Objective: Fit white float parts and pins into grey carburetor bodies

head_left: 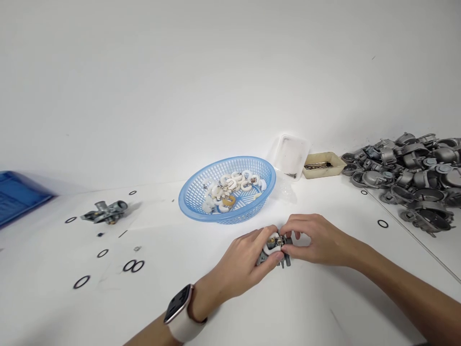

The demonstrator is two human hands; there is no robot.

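Observation:
A grey metal carburetor body (287, 260) rests on the white table between my two hands. On top of it lies a white ring-shaped float (267, 249), with brass parts showing in its middle. My left hand (248, 254) is wrapped round the carburetor from the left, thumb near the front and fingers over the far side. From the right, the fingertips of my right hand (311, 239) pinch at the edge of the float by the carburetor; whatever small part sits between them is hidden.
Behind my hands stands a blue plastic basket (196, 212) of white floats. Another carburetor (106, 212) and several black rubber rings (81, 282) lie at left, near a blue bin (21, 194). At right are a white tray (291, 154), a cream tray (336, 166) and piled metal bowls (425, 180).

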